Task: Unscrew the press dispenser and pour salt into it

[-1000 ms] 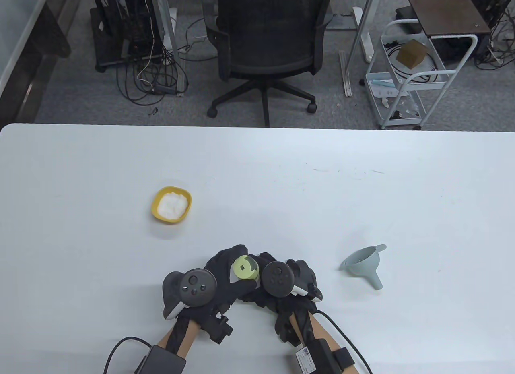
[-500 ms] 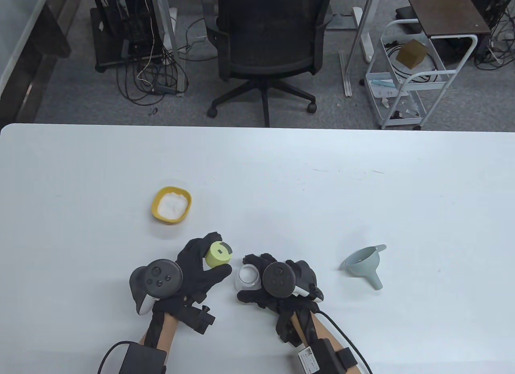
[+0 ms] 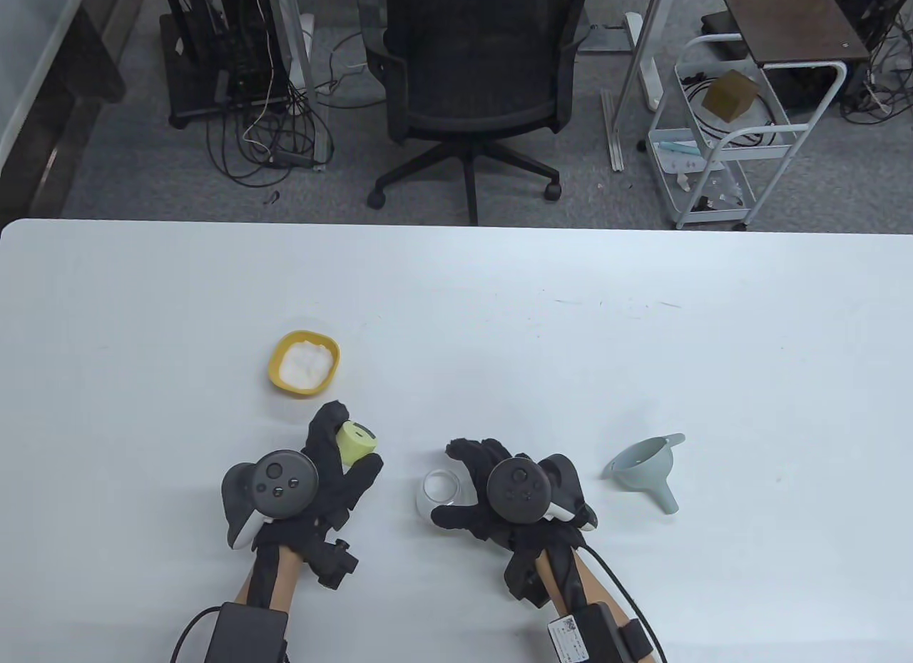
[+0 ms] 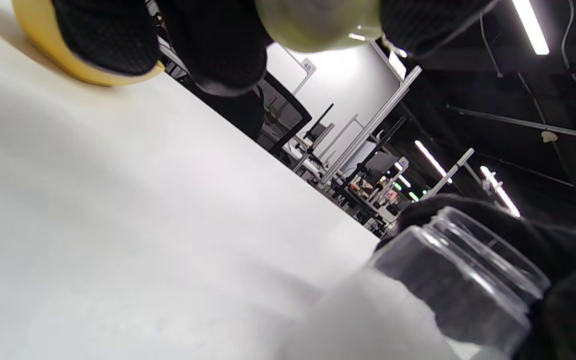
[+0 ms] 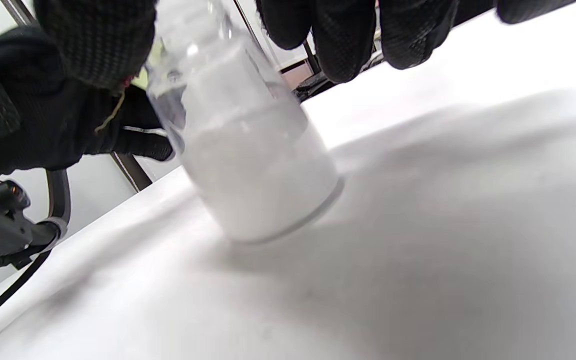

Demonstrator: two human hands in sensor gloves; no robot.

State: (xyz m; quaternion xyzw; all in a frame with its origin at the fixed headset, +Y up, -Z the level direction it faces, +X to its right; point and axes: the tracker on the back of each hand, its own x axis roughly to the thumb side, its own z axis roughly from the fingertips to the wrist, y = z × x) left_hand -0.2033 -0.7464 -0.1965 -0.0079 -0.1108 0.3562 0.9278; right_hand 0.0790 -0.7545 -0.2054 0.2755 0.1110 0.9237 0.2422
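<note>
My left hand grips the yellow-green dispenser cap, off its jar and just above the table, below the yellow bowl of salt. The cap shows between my fingers at the top of the left wrist view. The clear jar stands open-mouthed on the table, partly filled with white salt. My right hand curves loosely around it, thumb beside the neck, fingers spread behind it.
A grey-blue funnel lies on its side to the right of my right hand. The white table stretches wide beyond the bowl. An office chair and a cart stand past the far edge.
My left hand lifted the cap off the jar and carried it left, toward the bowl. My right hand slid right and loosened around the jar, which stayed in place.
</note>
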